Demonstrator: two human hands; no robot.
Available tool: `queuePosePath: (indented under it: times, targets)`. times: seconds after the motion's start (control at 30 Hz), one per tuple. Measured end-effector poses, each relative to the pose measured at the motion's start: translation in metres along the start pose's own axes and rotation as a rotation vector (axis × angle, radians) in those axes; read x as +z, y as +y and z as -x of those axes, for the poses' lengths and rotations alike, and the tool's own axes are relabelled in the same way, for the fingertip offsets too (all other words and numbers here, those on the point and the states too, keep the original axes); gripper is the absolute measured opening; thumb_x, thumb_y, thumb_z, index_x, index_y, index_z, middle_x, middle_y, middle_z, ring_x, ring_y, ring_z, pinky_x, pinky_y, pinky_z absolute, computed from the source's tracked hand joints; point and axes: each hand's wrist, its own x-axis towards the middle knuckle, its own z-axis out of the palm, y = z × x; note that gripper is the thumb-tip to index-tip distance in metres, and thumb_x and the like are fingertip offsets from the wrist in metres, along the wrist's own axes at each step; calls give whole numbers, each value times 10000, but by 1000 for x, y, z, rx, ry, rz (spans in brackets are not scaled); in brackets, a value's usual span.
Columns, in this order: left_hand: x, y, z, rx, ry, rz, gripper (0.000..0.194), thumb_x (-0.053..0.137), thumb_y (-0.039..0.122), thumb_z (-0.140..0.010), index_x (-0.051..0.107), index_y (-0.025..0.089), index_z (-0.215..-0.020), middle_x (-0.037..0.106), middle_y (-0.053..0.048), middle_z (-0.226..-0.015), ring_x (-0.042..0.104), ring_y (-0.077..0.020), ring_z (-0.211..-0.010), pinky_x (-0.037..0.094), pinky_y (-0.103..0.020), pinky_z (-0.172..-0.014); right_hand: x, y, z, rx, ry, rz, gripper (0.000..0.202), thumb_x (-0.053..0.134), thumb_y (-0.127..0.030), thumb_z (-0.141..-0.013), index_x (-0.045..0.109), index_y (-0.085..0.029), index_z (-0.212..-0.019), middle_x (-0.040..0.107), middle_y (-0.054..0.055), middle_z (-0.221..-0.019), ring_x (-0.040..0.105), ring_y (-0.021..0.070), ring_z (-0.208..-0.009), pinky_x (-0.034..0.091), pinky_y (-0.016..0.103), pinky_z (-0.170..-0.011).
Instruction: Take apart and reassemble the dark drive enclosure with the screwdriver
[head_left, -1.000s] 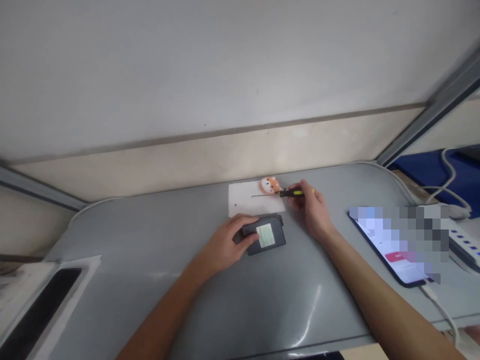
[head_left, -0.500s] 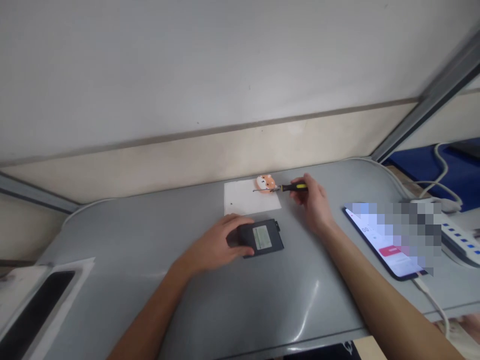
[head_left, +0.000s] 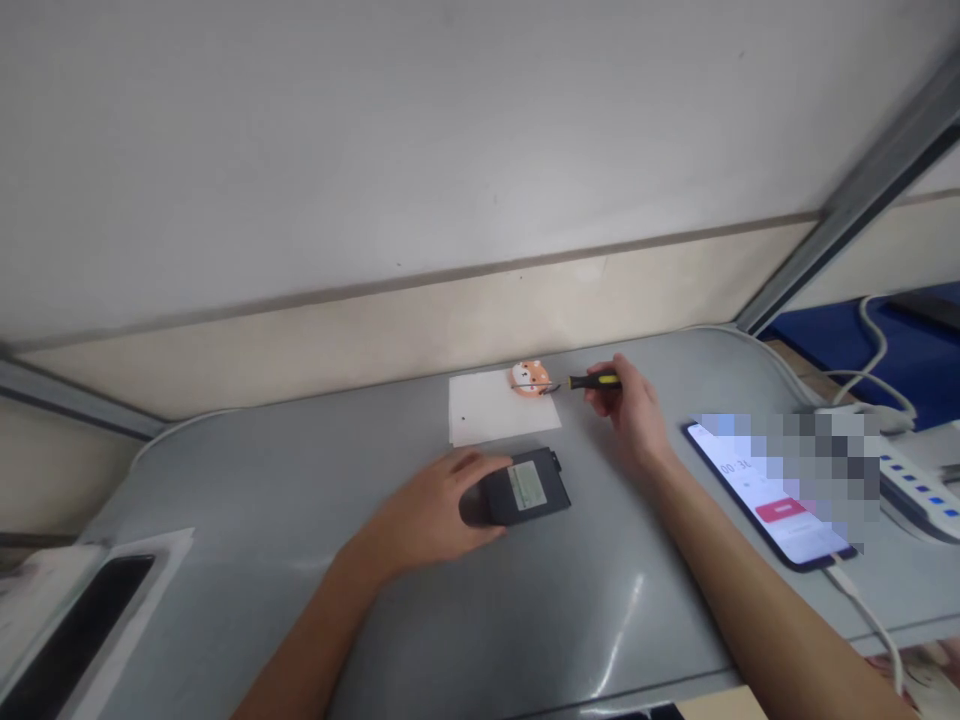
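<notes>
My left hand (head_left: 435, 515) curls around the left end of a flat black box (head_left: 553, 483), its thumb at the near edge and its fingers at the far edge. The box lies on the grey tabletop and bears a pale label on its upper face. A screwdriver (head_left: 596, 381) with a black and yellow handle is held in my right hand (head_left: 634, 415). Its thin shaft points left, across the front of a small orange and white animal-face object (head_left: 529, 378). That object rests on white paper (head_left: 491, 420), where a tiny dark speck (head_left: 463, 418) also shows.
A lit phone (head_left: 765, 500) with a cable lies on the right, beside a white power strip (head_left: 915, 490). Papers and a dark phone-like slab (head_left: 86, 635) are at the left edge. A pale wall panel (head_left: 360, 340) closes off the table's back.
The camera view has shifted slightly. My left thumb has slid off the box's top face to its near edge. My right hand still holds the screwdriver in nearly the same place.
</notes>
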Motion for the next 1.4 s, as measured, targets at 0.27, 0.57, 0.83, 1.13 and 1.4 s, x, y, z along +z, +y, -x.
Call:
queuePosePath:
  times: [0.27, 0.57, 0.83, 1.13, 1.4]
  targets:
    - [5, -16, -4, -92, 36, 155, 384, 731, 258, -878, 695, 272, -1260, 729, -56, -1260, 712, -225, -1122, 587, -385, -989, -4, -3, 1, 16, -32, -83, 366, 626, -566, -892, 692, -218, -799, 611, 10, -599, 520, 135, -506, 365, 304, -508]
    - [4, -14, -9, -241, 15, 330, 339, 500, 431, -1056, 734, 242, -1212, 756, -63, -1216, 711, -233, -1099, 563, -359, -949, 5, -10, 13, 49, -104, -104, 363, 635, -532, -892, 671, -213, -721, 577, 5, -562, 492, 128, -480, 361, 298, -504]
    - [9, -18, -10, -324, 76, 366, 446, 387, 491, -1094, 733, 222, -1177, 769, -63, -1192, 704, -246, -1113, 529, -387, -1005, 14, -3, 22, 71, -209, 2, 427, 618, -581, -916, 705, -198, -748, 598, 6, -551, 509, 131, -505, 370, 280, -533]
    - [15, -30, -3, 4, 380, 218, 259, 428, 265, -1079, 653, 208, -1195, 725, -76, -1067, 689, -180, -983, 549, -324, -885, 20, -3, 32, 91, -251, 155, 405, 568, -526, -954, 718, -201, -764, 613, 9, -572, 537, 144, -559, 374, 273, -565]
    - [14, -24, -5, 238, 442, -92, 257, 558, 131, -953, 595, 192, -1200, 713, -91, -1056, 679, -201, -945, 567, -349, -866, 21, -6, 32, 96, -251, 148, 480, 551, -587, -955, 735, -187, -765, 588, 17, -551, 528, 153, -554, 373, 288, -570]
